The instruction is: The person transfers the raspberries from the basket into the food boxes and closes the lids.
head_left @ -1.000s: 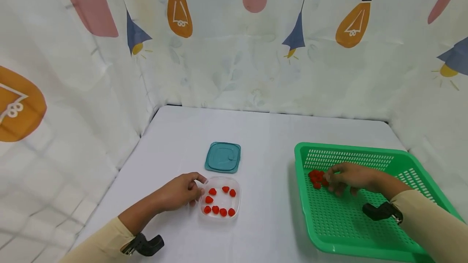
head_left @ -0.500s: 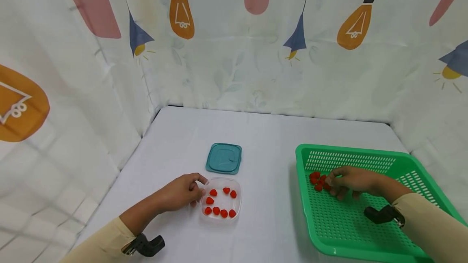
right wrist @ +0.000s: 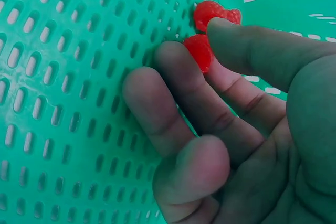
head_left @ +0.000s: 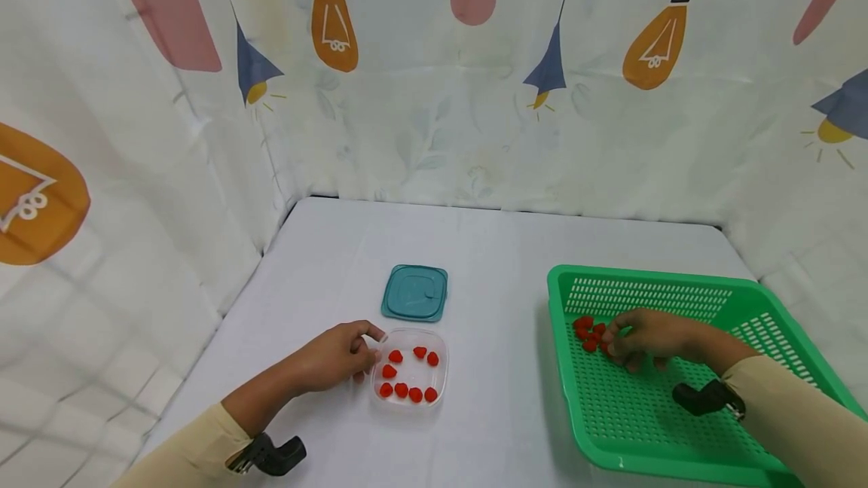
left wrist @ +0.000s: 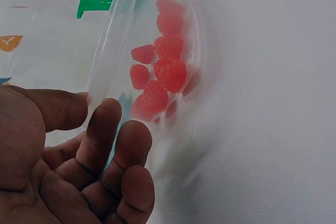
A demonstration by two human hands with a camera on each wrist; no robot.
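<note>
**Pinch lightly, lift cleanly**

Head: the left hand [head_left: 335, 358] grips the clear square plastic container [head_left: 419, 373] by its left edge.

Left wrist: steady that rim [left wrist: 111, 40].

Right wrist: the right hand [right wrist: 252, 135] pinches a red raspberry [right wrist: 198, 52] inside the green slotted plastic basket [right wrist: 37, 145], toward its left edge.

I had the left arm [head_left: 264, 398] angled in from lower left and the right arm [head_left: 800, 405] from lower right, both sleeves [head_left: 186, 454] ending short of the wrists. On my feed the left hand [head_left: 332, 358] stood well apart from the right hand [head_left: 651, 339]. I saw the left thumb [left wrist: 60, 109] and forefinger drawn close in a pinch, the lower fingers [left wrist: 134, 140] bent. The right thumb [right wrist: 252, 48] met the forefinger in a pinch too, with the little finger [right wrist: 202, 166] curled inward and the back of that hand uppermost.
</note>
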